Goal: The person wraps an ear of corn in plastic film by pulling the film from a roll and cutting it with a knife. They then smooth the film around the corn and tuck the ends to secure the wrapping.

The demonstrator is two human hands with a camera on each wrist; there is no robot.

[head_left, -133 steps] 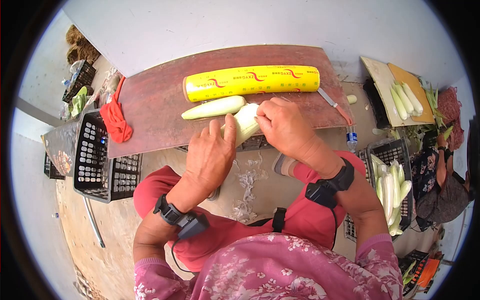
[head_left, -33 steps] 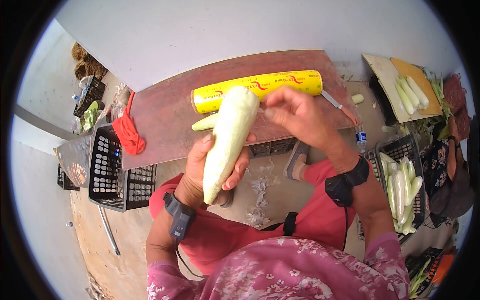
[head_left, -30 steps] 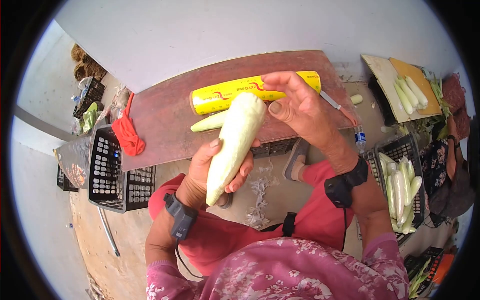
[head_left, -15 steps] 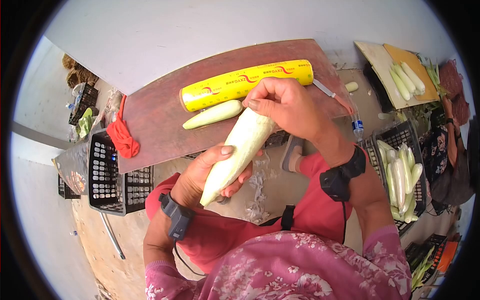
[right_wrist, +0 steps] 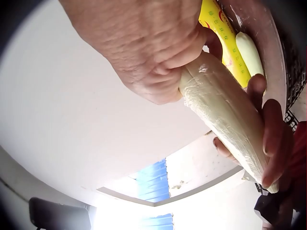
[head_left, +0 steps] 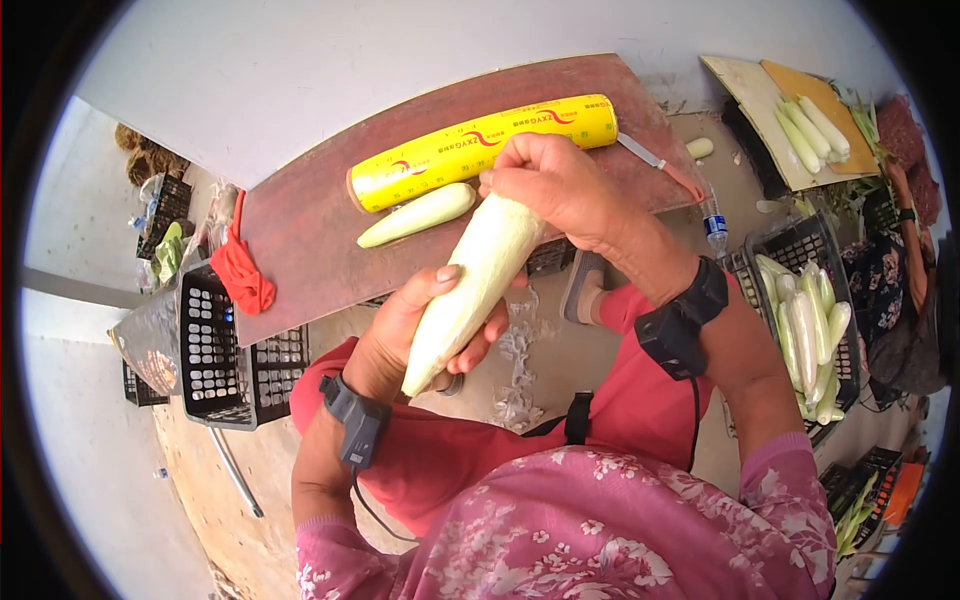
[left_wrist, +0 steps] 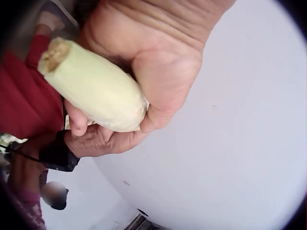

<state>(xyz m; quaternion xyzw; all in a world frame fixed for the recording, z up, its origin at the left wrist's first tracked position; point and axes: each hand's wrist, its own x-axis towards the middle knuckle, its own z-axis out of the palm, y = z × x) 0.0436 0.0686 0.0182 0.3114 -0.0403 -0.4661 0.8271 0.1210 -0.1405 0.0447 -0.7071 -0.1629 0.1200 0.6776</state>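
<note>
In the head view my left hand [head_left: 405,325] grips the lower, narrow part of a pale green ear of corn in its husk [head_left: 465,300]. Its trimmed tip, brown inside, faces the left wrist camera. Clear cling film [right_wrist: 204,69] glistens and wrinkles over the husk in the right wrist view. Curled over the broad upper end are the fingers and thumb of my right hand [head_left: 560,190]. A second ear of corn [head_left: 415,217] lies on the reddish board [head_left: 310,250], in front of the yellow roll [head_left: 490,145].
An orange-handled knife [head_left: 650,155] lies at the board's right end, a red cloth [head_left: 240,275] at its left. Black crates stand on either side; the right crate [head_left: 765,245] holds several ears. More corn [head_left: 810,135] rests on another board, beside another person.
The ear was against the board earlier; then my left hand held it up. My right hand, apart and spread a second ago, has come onto its broad end. The view has shifted slightly.
</note>
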